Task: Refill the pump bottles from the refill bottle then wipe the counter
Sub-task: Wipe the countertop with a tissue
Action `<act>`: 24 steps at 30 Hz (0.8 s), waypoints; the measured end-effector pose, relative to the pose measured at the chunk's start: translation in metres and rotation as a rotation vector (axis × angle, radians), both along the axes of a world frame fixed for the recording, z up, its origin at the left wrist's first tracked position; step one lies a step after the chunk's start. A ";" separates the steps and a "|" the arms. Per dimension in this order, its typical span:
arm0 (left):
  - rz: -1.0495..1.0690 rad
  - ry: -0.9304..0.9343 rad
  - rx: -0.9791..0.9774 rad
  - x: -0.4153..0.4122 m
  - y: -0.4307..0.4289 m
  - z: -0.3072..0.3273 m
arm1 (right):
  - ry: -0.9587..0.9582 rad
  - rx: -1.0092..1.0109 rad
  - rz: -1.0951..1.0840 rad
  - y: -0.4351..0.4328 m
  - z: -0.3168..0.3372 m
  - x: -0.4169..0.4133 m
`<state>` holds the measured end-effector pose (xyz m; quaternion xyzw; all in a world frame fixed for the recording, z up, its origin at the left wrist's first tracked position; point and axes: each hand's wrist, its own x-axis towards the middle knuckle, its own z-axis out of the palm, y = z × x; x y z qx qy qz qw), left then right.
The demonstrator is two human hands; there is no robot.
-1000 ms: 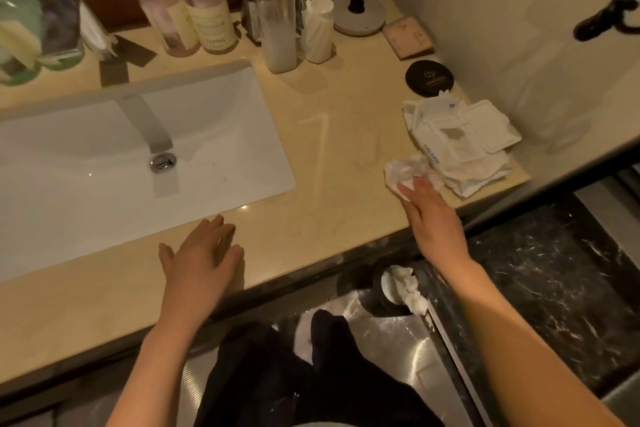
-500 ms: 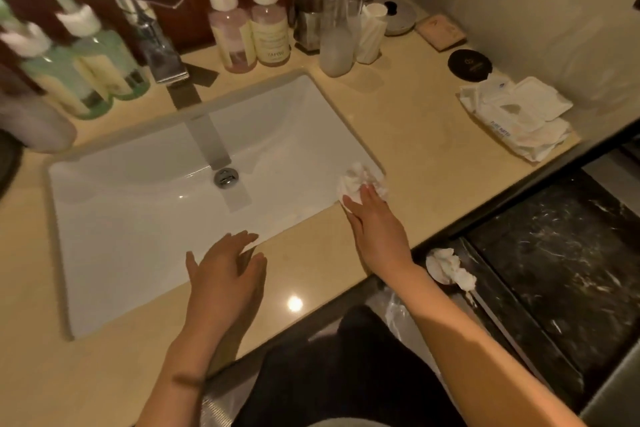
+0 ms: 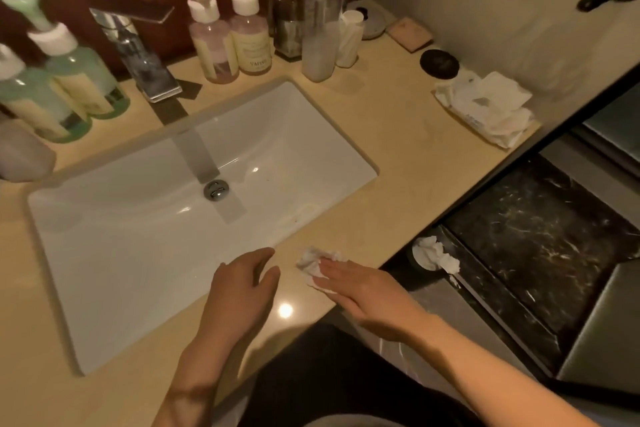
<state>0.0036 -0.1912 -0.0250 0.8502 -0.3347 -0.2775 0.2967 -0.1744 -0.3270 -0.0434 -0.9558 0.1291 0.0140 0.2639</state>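
The right hand (image 3: 367, 291) presses flat, fingers extended, on a crumpled tissue (image 3: 317, 263) on the counter (image 3: 398, 135) strip just in front of the sink (image 3: 180, 218). The left hand (image 3: 242, 291) rests open beside it, on the sink's front rim. Behind the sink stand pump bottles (image 3: 213, 42) (green ones blurred). The counter right of the sink lies bare.

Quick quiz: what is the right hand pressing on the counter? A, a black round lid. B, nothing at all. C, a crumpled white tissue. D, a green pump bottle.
C: the right hand lies flat with its fingers on a crumpled white tissue on the beige stone counter, just in front of the white sink.
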 end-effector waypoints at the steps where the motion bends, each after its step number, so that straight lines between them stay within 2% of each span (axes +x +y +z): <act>1: 0.008 0.005 -0.002 0.000 -0.001 0.001 | 0.012 -0.010 0.011 -0.012 -0.003 -0.007; 5: 0.035 0.010 0.004 -0.002 -0.002 0.005 | -0.055 0.006 -0.149 -0.061 0.000 -0.029; 12: 0.071 0.007 -0.004 -0.005 -0.008 0.006 | -0.320 0.186 -0.839 -0.155 0.035 -0.033; 15: 0.086 0.010 0.020 -0.009 -0.011 0.006 | -0.330 0.225 -0.974 -0.183 0.031 -0.028; 17: 0.091 0.015 0.041 -0.010 -0.012 0.006 | -0.306 0.175 -1.061 -0.188 0.026 -0.026; 20: 0.095 0.020 0.054 -0.011 -0.011 0.006 | -0.322 -0.054 -1.054 -0.180 0.021 -0.023; 24: 0.102 0.019 0.025 -0.010 -0.011 0.006 | -0.256 -0.366 -0.781 -0.160 0.004 -0.024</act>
